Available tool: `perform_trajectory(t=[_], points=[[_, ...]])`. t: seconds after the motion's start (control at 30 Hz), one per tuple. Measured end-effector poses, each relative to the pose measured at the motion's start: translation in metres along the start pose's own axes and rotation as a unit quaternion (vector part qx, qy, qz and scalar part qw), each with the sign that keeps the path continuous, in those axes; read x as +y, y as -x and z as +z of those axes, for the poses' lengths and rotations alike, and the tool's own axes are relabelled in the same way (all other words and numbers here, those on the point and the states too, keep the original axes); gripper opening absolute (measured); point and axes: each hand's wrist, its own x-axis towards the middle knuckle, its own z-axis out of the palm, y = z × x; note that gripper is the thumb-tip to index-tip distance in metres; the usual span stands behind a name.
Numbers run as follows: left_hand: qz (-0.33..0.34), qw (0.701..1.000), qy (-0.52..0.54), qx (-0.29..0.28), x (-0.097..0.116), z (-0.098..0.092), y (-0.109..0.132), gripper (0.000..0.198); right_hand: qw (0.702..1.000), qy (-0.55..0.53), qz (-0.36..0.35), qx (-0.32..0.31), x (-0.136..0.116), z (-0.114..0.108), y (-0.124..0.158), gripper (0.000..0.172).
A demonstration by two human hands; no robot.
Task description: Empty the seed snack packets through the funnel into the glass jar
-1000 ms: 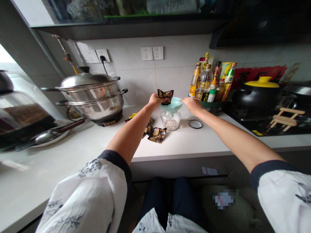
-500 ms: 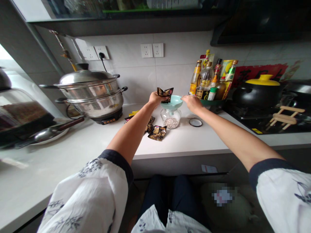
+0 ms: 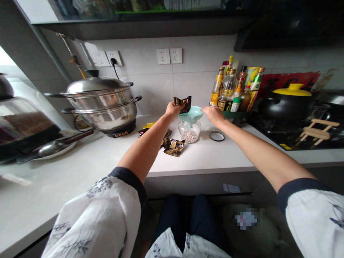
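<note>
A small black packet (image 3: 184, 104) is gripped in my left hand (image 3: 172, 109), held at the left rim of a mint-green funnel (image 3: 191, 114). The funnel sits in the mouth of a glass jar (image 3: 194, 126), whose bottom is covered with pale, speckled bits. My right hand (image 3: 213, 114) closes its fingers on the funnel's right edge. In front of the jar lies another black-and-gold packet (image 3: 174, 147), with more packets partly hidden behind my left forearm. A round jar lid (image 3: 216, 136) rests on the counter to the right of the jar.
On the left stands a steel steamer pot (image 3: 103, 102); nearer, a ladle (image 3: 48, 148) lies across a plate. Sauce bottles (image 3: 228, 87) crowd a green tray at the back right. Beyond them are a black pot with a yellow lid (image 3: 292, 90) and a small wooden stand (image 3: 317, 132) by the stove.
Both hands keep nearly the same place. The packet in my left hand tilts very slightly; the whole view shifts a little.
</note>
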Motion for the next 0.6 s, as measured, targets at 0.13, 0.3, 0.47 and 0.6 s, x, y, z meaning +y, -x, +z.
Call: perform_trajectory(t=[0.13,0.3,0.47,0.6], points=[[-0.014,1.0,0.022,-0.011,-0.0002,-0.0005,0.0019,0.034,1.0,-0.001,0.009,0.007,-0.0027,-0.0006,0.0011,0.042],[-0.02,0.999,0.035,0.006,-0.0003,0.0031,0.0028,0.039,1.0,-0.001,0.017,0.001,-0.0033,-0.0006,0.0003,0.041],[-0.012,1.0,0.022,0.016,-0.0002,0.0051,0.0024,0.031,1.0,-0.003,0.012,0.003,-0.0014,0.0008,-0.0004,0.041],[-0.027,0.999,0.027,0.01,0.0013,0.0023,0.0004,0.028,1.0,-0.006,0.015,0.007,-0.0016,0.0009,-0.0002,0.041]])
